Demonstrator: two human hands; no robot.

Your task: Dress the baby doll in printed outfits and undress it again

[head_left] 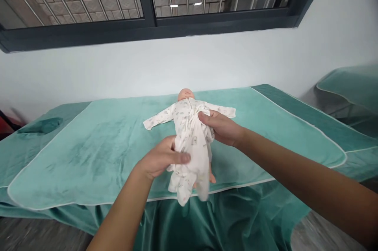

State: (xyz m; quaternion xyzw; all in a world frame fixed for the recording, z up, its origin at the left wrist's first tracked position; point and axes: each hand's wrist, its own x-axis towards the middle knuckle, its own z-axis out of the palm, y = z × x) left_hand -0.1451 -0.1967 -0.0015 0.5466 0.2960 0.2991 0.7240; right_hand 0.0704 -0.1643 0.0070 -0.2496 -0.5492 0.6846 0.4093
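Handling of a white long-sleeved garment of thin, grey-printed cloth (184,119) over a peach-coloured, smooth-surfaced doll (185,95). The garment lies between and beneath the fingers of both hands, its sleeves spread to either side beyond them. The right hand (226,128) pinches a gathered fold between thumb and fingers; the left hand (161,157), lower down, clasps the cloth with its thumb laid flat on top and its other fingers largely hidden. Beyond the right fingertips shows the doll's head; nearer the person than the left thumb, and to its right, a bare foot (212,178) emerges beside the loose trouser legs. Whether the doll's arms fill the sleeves cannot be told. The step in hand appears to be sorting the lower half of the garment above the legs. The next move probably calls for opening the bunched cloth between the two grips, without dragging the doll across the pale green plush mat (118,137) beneath.
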